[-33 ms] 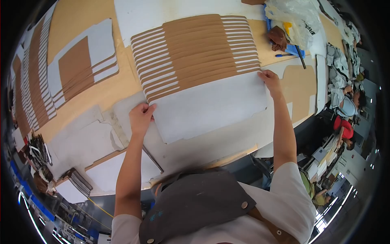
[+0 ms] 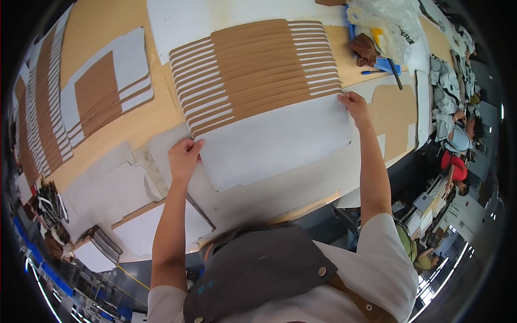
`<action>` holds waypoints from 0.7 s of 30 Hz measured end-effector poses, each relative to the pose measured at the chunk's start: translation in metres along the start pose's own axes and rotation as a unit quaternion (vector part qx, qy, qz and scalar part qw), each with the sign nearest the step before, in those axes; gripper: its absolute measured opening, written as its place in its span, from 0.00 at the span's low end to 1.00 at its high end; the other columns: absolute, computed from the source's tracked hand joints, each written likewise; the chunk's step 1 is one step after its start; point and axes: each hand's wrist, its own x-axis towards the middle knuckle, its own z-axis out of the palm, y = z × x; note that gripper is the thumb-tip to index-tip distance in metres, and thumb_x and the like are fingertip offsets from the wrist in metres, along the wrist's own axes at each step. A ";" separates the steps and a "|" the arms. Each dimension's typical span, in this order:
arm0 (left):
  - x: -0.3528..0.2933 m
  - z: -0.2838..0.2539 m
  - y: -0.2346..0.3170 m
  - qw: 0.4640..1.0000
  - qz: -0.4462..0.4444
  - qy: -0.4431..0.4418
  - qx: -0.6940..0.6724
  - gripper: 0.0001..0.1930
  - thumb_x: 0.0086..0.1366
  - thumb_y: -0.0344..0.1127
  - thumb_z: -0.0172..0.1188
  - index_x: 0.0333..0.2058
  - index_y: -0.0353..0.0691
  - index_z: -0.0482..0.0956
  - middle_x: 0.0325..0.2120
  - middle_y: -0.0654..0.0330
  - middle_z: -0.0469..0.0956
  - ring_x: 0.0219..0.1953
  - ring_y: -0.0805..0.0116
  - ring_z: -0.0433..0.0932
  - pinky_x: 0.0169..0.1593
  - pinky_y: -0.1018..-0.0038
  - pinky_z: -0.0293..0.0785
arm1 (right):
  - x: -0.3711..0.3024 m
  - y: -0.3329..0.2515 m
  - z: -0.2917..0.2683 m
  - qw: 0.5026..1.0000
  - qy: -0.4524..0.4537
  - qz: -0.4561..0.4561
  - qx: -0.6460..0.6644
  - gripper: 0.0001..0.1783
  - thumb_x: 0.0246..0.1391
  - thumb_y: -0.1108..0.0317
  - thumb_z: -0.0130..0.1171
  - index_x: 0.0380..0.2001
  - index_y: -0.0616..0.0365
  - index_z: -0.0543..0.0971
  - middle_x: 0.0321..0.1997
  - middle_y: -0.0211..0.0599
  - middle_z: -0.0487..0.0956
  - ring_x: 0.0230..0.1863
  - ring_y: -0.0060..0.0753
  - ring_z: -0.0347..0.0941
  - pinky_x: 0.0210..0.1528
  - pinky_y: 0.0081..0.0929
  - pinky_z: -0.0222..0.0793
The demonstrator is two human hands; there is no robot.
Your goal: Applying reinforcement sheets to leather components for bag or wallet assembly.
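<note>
At frame centre we hold a white sheet (image 2: pixel 274 142): left hand (image 2: pixel 184 157) pinches its left corner, right hand (image 2: pixel 354 103) its upper right corner, just below the fanned brown strips (image 2: pixel 258 70). It looks light, thin and floppy; opposite corners seem the best hold.

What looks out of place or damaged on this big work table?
The grey-white cover sheet left of the left hand has torn, ragged edges. Otherwise the brown strips lie in an even overlapping row, and the white sheet both hands hold sits flat.
</note>
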 end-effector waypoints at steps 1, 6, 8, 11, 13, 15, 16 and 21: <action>0.001 -0.002 -0.001 1.000 -0.006 0.000 -0.001 0.12 0.52 0.33 0.62 0.20 0.29 0.73 0.14 0.61 0.72 0.15 0.78 0.70 0.18 0.82 0.69 | -0.002 -0.003 0.002 1.000 0.007 0.000 -0.001 0.10 0.43 0.65 0.62 0.22 0.60 0.75 0.20 0.22 0.71 0.23 0.13 0.60 0.25 0.14 0.56; 0.001 0.001 -0.001 1.000 -0.004 0.005 -0.014 0.12 0.52 0.33 0.62 0.20 0.29 0.73 0.13 0.61 0.71 0.14 0.78 0.70 0.18 0.82 0.69 | -0.002 -0.005 0.000 0.999 0.025 0.014 -0.023 0.11 0.42 0.65 0.63 0.22 0.60 0.75 0.21 0.22 0.71 0.23 0.13 0.61 0.25 0.13 0.57; 0.002 0.001 -0.002 1.000 -0.001 0.007 -0.008 0.12 0.52 0.33 0.62 0.20 0.29 0.73 0.13 0.60 0.72 0.13 0.77 0.70 0.17 0.82 0.69 | -0.002 -0.004 0.001 0.999 0.030 0.006 -0.028 0.11 0.42 0.64 0.64 0.23 0.60 0.75 0.21 0.22 0.71 0.23 0.13 0.60 0.25 0.13 0.57; 0.002 0.002 -0.004 1.000 0.011 0.017 0.003 0.13 0.51 0.34 0.63 0.19 0.29 0.73 0.12 0.60 0.72 0.12 0.77 0.70 0.17 0.81 0.68 | -0.003 -0.004 0.004 0.999 0.040 -0.012 -0.026 0.12 0.41 0.64 0.64 0.23 0.61 0.75 0.20 0.24 0.72 0.22 0.15 0.63 0.26 0.16 0.60; 0.001 0.002 -0.003 0.999 0.018 0.028 0.025 0.13 0.51 0.35 0.63 0.18 0.30 0.73 0.11 0.60 0.72 0.12 0.76 0.70 0.17 0.81 0.67 | -0.009 -0.010 0.012 0.986 0.090 -0.043 -0.132 0.12 0.41 0.65 0.63 0.26 0.61 0.74 0.25 0.32 0.74 0.24 0.24 0.67 0.28 0.21 0.64; -0.001 0.001 -0.002 0.998 0.023 0.039 0.048 0.14 0.50 0.35 0.64 0.17 0.30 0.73 0.11 0.59 0.72 0.11 0.76 0.71 0.17 0.81 0.67 | -0.018 -0.022 0.018 0.966 0.122 -0.100 -0.205 0.11 0.42 0.67 0.60 0.29 0.62 0.73 0.29 0.36 0.74 0.27 0.30 0.68 0.31 0.25 0.65; -0.001 0.001 0.000 0.994 0.041 0.044 0.090 0.14 0.50 0.36 0.64 0.16 0.31 0.72 0.10 0.60 0.72 0.11 0.76 0.71 0.17 0.80 0.67 | -0.023 -0.027 0.022 0.936 0.155 -0.150 -0.278 0.11 0.44 0.70 0.58 0.32 0.62 0.72 0.34 0.40 0.74 0.31 0.37 0.69 0.34 0.29 0.66; 0.002 0.001 -0.012 0.993 0.073 0.061 0.076 0.13 0.49 0.35 0.64 0.16 0.33 0.72 0.11 0.60 0.73 0.10 0.74 0.71 0.17 0.80 0.65 | -0.036 -0.022 0.049 0.896 0.167 -0.303 -0.278 0.11 0.47 0.76 0.49 0.37 0.62 0.71 0.41 0.44 0.71 0.43 0.47 0.66 0.44 0.36 0.63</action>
